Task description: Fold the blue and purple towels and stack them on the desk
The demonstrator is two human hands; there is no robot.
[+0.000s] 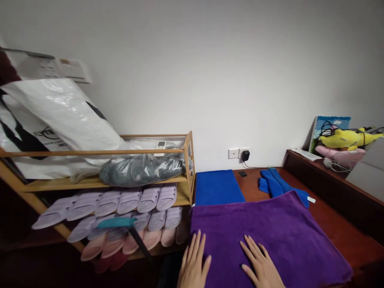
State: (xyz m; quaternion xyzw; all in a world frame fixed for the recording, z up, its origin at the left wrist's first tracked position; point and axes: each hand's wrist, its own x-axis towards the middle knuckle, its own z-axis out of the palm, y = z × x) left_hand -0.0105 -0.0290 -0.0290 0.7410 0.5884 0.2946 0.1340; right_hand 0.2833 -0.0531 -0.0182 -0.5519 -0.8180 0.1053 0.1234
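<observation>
A purple cloth (270,228) lies spread over the near part of the reddish-brown wooden surface (336,224). My left hand (194,260) rests on its left edge with the fingers stretched forward. To the right, my right hand (259,262) lies on the same cloth, its fingers spread. Behind the purple cloth is a flat blue cloth (219,187), its front edge meeting or under the purple one. Some folded or rolled blue cloths (277,185) with a white tag lie farther back on the right.
On the left stands a wooden rack (189,172) with rows of lilac slippers (129,201), pink slippers (129,243) and plastic bags (69,116). A black plug (245,155) sits in the wall. A raised ledge on the right holds a yellow plush toy (345,139).
</observation>
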